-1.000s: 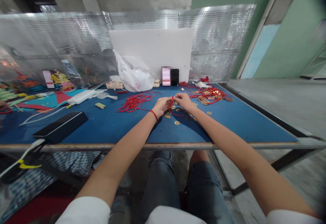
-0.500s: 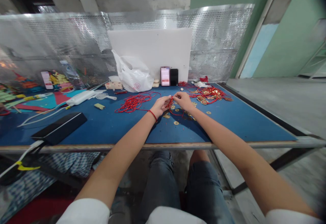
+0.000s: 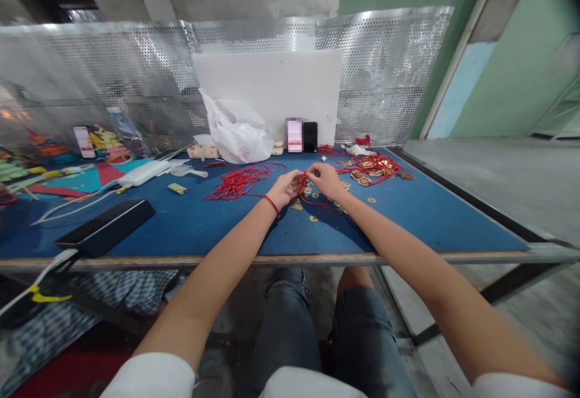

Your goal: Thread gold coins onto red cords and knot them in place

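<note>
1. Between the two hands, just above the middle of the frame, a short loop of red cord point(image 3: 301, 185) is pinched up off the table, with a slack length hanging down towards the coins.
2. The grip of the left hand point(image 3: 284, 190) is closed on the cord between fingers and thumb, and a thin red bracelet point(image 3: 272, 205) circles that wrist.
3. The grip of the right hand point(image 3: 325, 180) is also closed on the cord, fingertips almost meeting those of the left hand.
4. Directly under the hands, loose brass coins point(image 3: 313, 218) lie scattered on the blue top of the table point(image 3: 399, 223).
5. Just left of the left hand lies a loose tangle of red thread point(image 3: 240, 182), well spread out and touching nothing held.
6. To the upper right of the hands sits a heap of red cord knotted with coins point(image 3: 369, 167).
7. At the back of the table, a white plastic bag point(image 3: 235, 135) slumps against a white board point(image 3: 267, 90); the bag is gathered and its contents are hidden.
8. To the right of the bag, two phones stand against the board: one with a blurred screen point(image 3: 294, 135) and a black one point(image 3: 310, 136).
9. At the upper left, a clear plastic bottle point(image 3: 124, 129) lies among colored paper; it looks empty, though the glare makes that hard to tell.
</note>
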A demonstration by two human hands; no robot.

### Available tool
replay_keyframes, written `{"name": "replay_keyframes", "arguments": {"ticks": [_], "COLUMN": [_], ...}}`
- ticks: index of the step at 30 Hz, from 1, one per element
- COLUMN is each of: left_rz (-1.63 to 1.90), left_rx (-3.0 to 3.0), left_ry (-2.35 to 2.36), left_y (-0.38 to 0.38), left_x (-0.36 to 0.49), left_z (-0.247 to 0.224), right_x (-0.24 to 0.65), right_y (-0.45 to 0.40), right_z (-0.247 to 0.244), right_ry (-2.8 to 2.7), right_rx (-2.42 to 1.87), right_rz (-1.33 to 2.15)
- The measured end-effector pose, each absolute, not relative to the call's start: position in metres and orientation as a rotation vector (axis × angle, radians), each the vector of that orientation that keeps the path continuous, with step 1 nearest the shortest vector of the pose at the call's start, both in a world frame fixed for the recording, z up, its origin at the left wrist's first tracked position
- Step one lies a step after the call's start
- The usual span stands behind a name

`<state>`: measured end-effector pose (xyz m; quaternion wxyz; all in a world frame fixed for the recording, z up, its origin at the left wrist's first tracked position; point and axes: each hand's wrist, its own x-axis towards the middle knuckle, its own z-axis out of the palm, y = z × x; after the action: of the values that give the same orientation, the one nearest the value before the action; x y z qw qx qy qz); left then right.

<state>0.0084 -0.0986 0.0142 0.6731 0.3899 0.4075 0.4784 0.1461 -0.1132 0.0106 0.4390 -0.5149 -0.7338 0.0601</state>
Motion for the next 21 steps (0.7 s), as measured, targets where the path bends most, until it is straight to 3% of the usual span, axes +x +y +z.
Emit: {"name": "replay_keyframes", "arguments": {"ticks": [6, 15, 21], "left_rz": [1.146, 1.169, 1.151], "left_rx": [1.033, 1.144, 1.176], "left_ry": [0.918, 0.930, 0.907], "left_y": [-0.098, -0.103, -0.102], "left_x": [0.011, 0.012, 0.012], "left_z": [0.010, 0.012, 0.011], "right_x": [0.145, 0.139, 0.141], "right_y": [-0.113, -0.122, -0.123], "right_z": [0.012, 0.020, 0.020], "right_ry": [-1.763, -1.435, -1.394], "right_rx": [-1.237, -1.207, -1.236], "right_rz": [0.251, 0.892, 0.961]}}
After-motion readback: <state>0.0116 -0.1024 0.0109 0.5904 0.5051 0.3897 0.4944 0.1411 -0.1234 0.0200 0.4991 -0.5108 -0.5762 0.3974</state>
